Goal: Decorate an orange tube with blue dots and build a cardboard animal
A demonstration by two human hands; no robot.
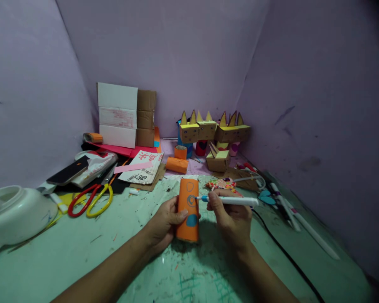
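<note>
While my left hand (166, 221) clasps orange paper tube (188, 210), right hand (232, 216) pinches white marker (240, 201): thumb-side blue patch (192, 220) filled, two outlines (191, 201) beyond seemingly unfinished.

orange tube (188, 209) with blue markings (192, 220), white-and-blue marker (244, 201), green tabletop (97, 235), lilac walls (164, 63)

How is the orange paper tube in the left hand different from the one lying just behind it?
The held orange paper tube shows blue drawings; the lying orange paper tube looks plain where visible. The held tube runs up and down in the picture; the lying tube runs nearly sideways. Both are orange and tube-shaped.
</note>
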